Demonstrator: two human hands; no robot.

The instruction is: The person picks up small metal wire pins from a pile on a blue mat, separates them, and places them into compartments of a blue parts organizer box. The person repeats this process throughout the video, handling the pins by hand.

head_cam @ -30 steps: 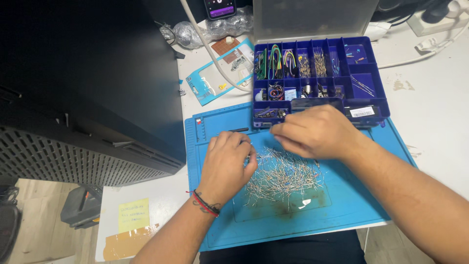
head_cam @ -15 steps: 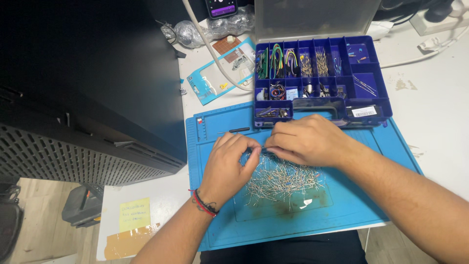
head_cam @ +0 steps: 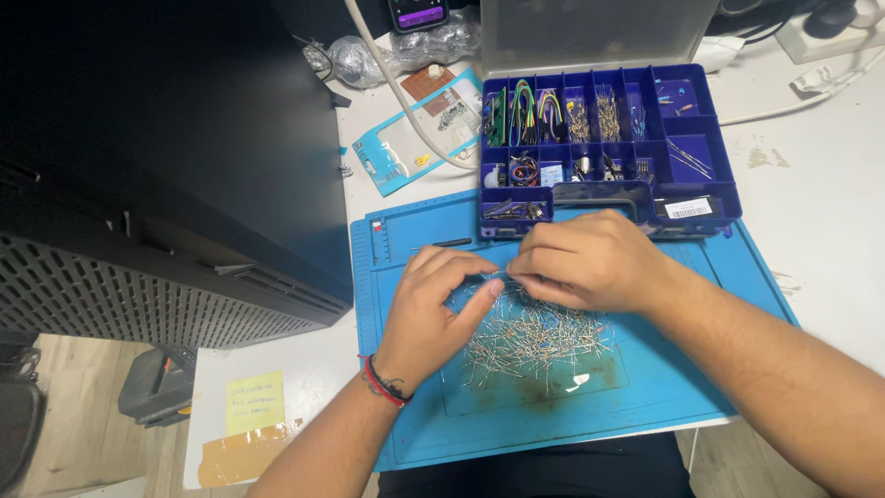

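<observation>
Together the left hand (head_cam: 430,309) and right hand (head_cam: 590,260) pinch one thin resistor (head_cam: 502,275) above the pile of resistors (head_cam: 535,337), fingers closed to separate it.

white label (head_cam: 688,208) on organiser front; yellow note (head_cam: 253,402) lower left

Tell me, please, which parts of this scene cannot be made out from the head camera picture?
- Whatever the left hand and right hand pinch between them: hidden by the fingertips, too small.
- Single wire parts in the pile on the blue mat: too thin to tell apart.
- Contents of the parts box: too small to tell.
- Phone: cut off by the top edge.
- Writing on the yellow note: blurred.
</observation>
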